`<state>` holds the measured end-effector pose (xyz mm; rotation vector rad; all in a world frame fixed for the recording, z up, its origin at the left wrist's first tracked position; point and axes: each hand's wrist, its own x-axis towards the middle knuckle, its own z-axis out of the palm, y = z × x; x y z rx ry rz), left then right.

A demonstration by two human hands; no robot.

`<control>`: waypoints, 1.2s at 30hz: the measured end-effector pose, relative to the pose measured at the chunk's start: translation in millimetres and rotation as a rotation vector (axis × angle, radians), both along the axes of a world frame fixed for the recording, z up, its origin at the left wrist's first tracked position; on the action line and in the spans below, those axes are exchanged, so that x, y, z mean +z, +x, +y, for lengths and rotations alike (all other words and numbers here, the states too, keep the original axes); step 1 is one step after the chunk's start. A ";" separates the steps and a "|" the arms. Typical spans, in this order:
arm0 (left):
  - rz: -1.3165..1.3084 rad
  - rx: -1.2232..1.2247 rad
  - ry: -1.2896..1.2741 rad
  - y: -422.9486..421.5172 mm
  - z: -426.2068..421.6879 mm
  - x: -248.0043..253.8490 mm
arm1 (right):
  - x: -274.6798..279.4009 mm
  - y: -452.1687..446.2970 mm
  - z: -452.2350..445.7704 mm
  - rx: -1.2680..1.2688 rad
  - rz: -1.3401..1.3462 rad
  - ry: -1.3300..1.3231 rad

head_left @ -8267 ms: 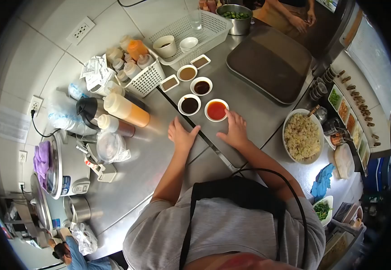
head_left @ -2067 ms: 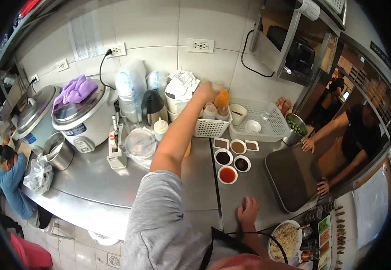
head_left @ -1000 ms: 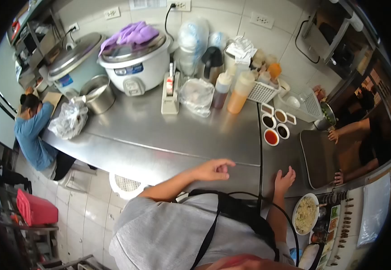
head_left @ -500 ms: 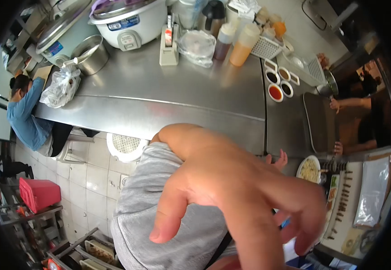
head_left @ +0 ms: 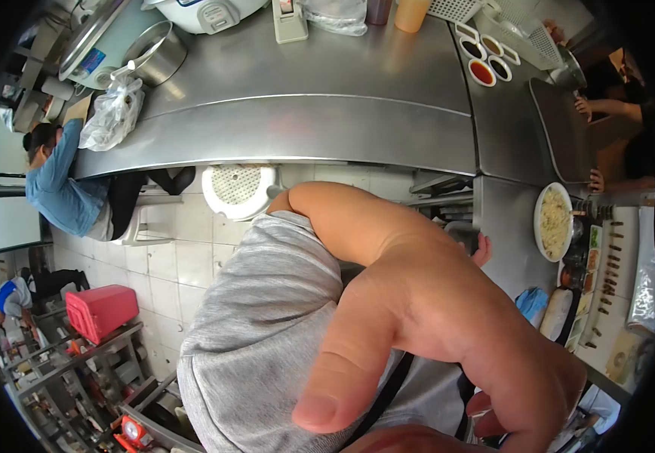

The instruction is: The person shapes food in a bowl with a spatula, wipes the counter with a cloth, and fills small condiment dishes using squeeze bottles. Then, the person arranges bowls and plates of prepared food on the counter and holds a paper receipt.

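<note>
My left hand (head_left: 456, 309) looms large, close to the camera and in front of my grey shirt (head_left: 259, 332). Its thumb stretches down to the left, apart from the bent fingers, and nothing shows in its grip. Behind the left forearm, a few fingertips of my right hand (head_left: 482, 250) stick out, apart and pointing up; the rest is hidden. Beside those fingertips is the front edge of the steel counter (head_left: 505, 226). A white bowl of pale chopped food (head_left: 554, 223) stands on it further right.
Sauce dishes (head_left: 481, 72), a tape dispenser (head_left: 290, 24), a steel pot (head_left: 155, 54) and a plastic bag (head_left: 115, 117) sit on the worktop. A person in blue (head_left: 71, 189) sits at left. Another person's hands hold a tray (head_left: 558, 136). A white stool (head_left: 238, 190) stands below.
The view has tilted down, so the counter items sit higher. My left hand has shifted down and right in view, its thumb larger. My right fingertips show slightly higher.
</note>
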<state>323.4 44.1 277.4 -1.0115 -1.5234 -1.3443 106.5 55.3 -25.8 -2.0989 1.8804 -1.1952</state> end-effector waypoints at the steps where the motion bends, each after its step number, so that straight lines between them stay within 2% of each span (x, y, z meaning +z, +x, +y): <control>1: -0.012 -0.010 0.013 -1.4 2.2 -2.2 | -2.7 1.2 6.0 -0.005 0.011 -0.017; 2: -0.021 -0.014 0.022 1.1 7.1 -3.3 | 7.7 9.8 14.3 -0.037 -0.098 0.078; 5: -0.036 -0.014 0.035 12.4 20.0 -4.3 | -25.9 5.4 33.1 -0.059 -0.183 0.090; 6: -0.038 -0.017 0.033 15.1 22.3 -4.1 | -40.2 1.6 39.0 -0.008 -0.152 0.040; 9: -0.037 -0.028 0.045 26.9 27.9 -3.3 | -51.6 4.9 68.7 -0.065 0.096 0.173; 12: -0.040 -0.036 0.051 45.8 25.1 -3.0 | -75.5 2.3 96.0 -0.104 -0.006 0.339; 19: -0.100 -0.077 0.093 109.4 -6.0 -4.3 | -130.4 -1.2 133.1 -0.318 -0.014 0.622; 22: -0.177 -0.064 0.171 149.9 -31.8 -9.6 | -152.5 5.5 137.4 -0.403 -0.026 0.676; 26: -0.371 -0.165 0.381 192.4 -83.7 -36.1 | -191.3 39.5 127.3 -0.463 0.048 0.584; 27: -0.431 -0.189 0.434 200.4 -97.2 -46.2 | -184.1 62.3 112.0 -0.561 -0.067 0.655; 29: -0.502 -0.256 0.546 206.8 -124.1 -68.9 | -114.2 101.6 66.7 -0.519 -0.199 0.856; 31: -0.558 -0.247 0.663 203.9 -135.2 -83.4 | -101.2 131.3 48.5 -0.585 -0.312 0.875; 35: -0.608 -0.177 0.755 205.2 -172.9 -118.0 | -73.3 160.0 47.0 -0.536 -0.304 0.885; 36: -0.642 -0.107 0.860 201.0 -175.4 -120.8 | -78.6 156.3 54.3 -0.597 -0.337 0.875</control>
